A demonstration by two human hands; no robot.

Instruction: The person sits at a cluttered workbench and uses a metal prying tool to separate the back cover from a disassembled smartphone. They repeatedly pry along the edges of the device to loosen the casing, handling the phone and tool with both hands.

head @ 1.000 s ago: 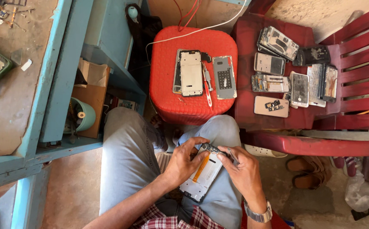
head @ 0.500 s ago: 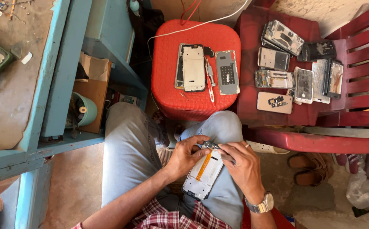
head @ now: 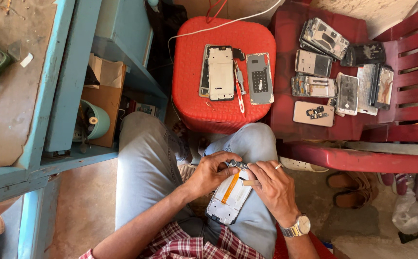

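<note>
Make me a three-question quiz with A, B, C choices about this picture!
1. Where does the opened phone lie?
A. on the person's lap
B. on the stool
C. on the floor

2. What colour is the stool?
A. blue
B. red
C. green

3. What are the hands doing?
A. both hang free
B. one holds a cup
C. both are on the phone

Answers:
1 A, it rests on the jeans-clad leg.
2 B, its woven top is red.
3 C, the left hand and right hand meet at its upper end.
</note>
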